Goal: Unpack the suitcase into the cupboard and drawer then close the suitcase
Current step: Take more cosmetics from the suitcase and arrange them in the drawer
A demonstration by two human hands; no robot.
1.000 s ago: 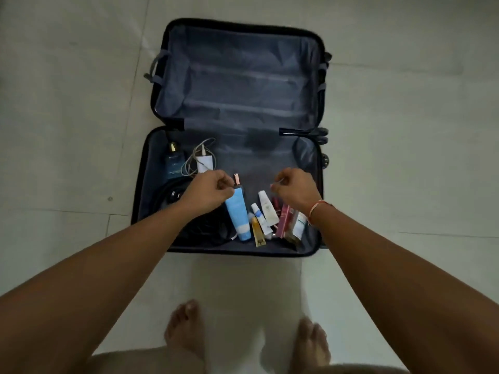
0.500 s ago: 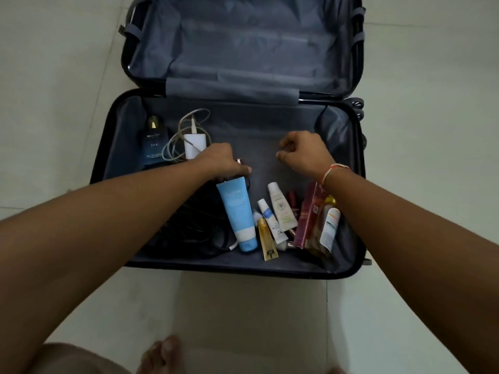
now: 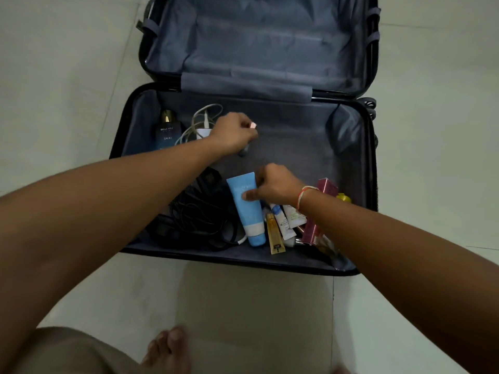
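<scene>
Open suitcase [image 3: 129, 136] flat on the tiled floor [image 3: 54, 76], lid at 12 o'clock, packed half at centre. Tangle of black cables [image 3: 199, 220] at 8 o'clock inside it. Left hand [image 3: 233, 134] clenched around a small pink-tipped item [image 3: 253, 125], near the white charger [image 3: 201, 132] and perfume bottle [image 3: 167, 130] at 10 o'clock. Right hand [image 3: 275, 184] pinching the blue tube [image 3: 247, 211], beside smaller tubes [image 3: 280, 225] and a pink box [image 3: 314, 228] at 4 o'clock.
</scene>
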